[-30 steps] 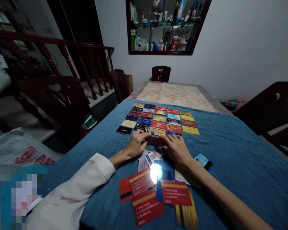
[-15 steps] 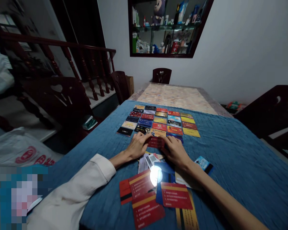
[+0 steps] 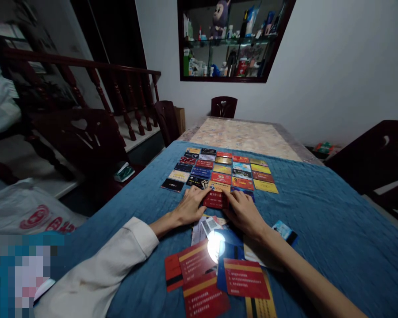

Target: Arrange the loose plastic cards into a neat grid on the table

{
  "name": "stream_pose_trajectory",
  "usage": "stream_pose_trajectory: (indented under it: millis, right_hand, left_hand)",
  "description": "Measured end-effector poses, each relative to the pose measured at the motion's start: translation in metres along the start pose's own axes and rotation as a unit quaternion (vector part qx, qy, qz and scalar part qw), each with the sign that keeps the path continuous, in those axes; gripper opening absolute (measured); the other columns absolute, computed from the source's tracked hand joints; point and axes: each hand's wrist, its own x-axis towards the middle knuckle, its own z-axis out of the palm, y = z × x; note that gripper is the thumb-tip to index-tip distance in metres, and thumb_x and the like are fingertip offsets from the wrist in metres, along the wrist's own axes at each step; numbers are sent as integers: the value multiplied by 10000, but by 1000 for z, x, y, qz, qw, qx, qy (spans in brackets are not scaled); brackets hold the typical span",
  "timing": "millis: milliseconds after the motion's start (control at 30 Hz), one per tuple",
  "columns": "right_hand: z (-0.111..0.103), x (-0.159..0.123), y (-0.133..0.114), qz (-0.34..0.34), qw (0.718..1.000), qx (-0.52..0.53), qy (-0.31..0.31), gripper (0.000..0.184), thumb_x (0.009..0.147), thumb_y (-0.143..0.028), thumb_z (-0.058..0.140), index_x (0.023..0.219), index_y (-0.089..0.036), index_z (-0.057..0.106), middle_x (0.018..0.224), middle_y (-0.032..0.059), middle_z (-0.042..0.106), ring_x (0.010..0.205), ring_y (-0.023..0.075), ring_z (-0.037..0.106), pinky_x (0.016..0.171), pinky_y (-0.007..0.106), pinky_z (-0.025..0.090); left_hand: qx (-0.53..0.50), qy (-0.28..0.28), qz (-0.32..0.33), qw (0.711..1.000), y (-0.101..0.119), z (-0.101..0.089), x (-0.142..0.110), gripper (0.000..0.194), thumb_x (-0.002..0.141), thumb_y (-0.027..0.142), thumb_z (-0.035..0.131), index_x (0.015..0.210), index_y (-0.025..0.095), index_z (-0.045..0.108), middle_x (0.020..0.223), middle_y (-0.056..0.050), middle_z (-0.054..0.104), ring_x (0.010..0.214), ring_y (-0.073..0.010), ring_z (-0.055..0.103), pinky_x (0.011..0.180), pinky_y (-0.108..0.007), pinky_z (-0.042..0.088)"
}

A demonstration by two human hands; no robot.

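The left hand [image 3: 191, 205] and right hand [image 3: 244, 211], apart, grip opposite ends of a red card [image 3: 215, 200], long axis nine-to-three. Rows of cards [image 3: 221, 178] lie just beyond, toward twelve o'clock.

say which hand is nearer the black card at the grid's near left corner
Left: the left hand is just right of the black card; the right hand is much farther right.

Single view, head-worn: your camera sits above the near end of the long table draped in wrinkled blue cloth [image 3: 311, 207], facing forward and down along its length. Your forearms enter close, from the lower edge. Far field: pale plain wall [image 3: 334, 57], dark-red wood-framed glass display cabinet [image 3: 223, 80]. No second view shares this coverage.
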Motion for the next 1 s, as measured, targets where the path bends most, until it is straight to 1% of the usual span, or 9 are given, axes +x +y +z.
stream_pose_trajectory:
  millis: [133,333,533,633,733,867,1000]
  right_hand:
    - [-4,1,1,4,1000,9,-13,573,870,-234,595,1421,-171,451,1169,151,619,1037,278,538,818,379,422]
    - [-14,3,3,-2,1000,10,-18,574,860,-222,616,1411,-202,459,1155,132,617,1030,265,542,810,363,436]
    - [-20,14,7,0,999,-28,43,518,850,-245,637,1356,-210,530,1190,148,585,1063,291,513,817,384,439]
    - [-22,25,11,-15,997,-34,61,512,859,-268,635,1358,-219,530,1200,147,576,1069,295,499,826,393,439]
    - [-23,41,15,-22,997,-35,62,496,876,-297,623,1357,-225,528,1219,145,572,1075,296,495,815,390,444]
    - [-20,64,19,-19,999,-14,46,489,877,-291,614,1348,-194,521,1250,153,569,1102,305,478,827,398,460]
    - [-11,88,28,-14,999,4,31,519,869,-265,608,1369,-180,498,1286,155,563,1109,305,480,863,414,463]
  left_hand:
    - [8,1,8,1000,0,-2,0,610,830,143,570,1426,155,441,1200,-114,623,1117,-279,478,1007,-455,408]
    - [19,0,21,1000,1,-3,0,606,847,146,573,1433,129,421,1204,-131,611,1136,-282,462,1017,-464,398]
    - [52,33,29,998,2,-9,9,606,850,142,575,1433,166,411,1183,-111,607,1130,-272,470,1001,-459,405]
    - [80,41,25,996,0,-18,16,594,850,140,573,1425,159,420,1185,-115,600,1124,-277,468,1013,-472,397]
    - [104,44,11,994,-4,-27,25,585,849,144,580,1415,156,434,1211,-124,583,1159,-293,447,1011,-479,395]
    - [116,48,-18,992,-13,-39,37,575,841,126,580,1398,182,447,1248,-119,567,1204,-297,430,984,-461,406]
    - [132,48,-38,989,-25,-47,54,553,829,118,582,1364,181,457,1279,-127,560,1234,-298,421,994,-475,388]
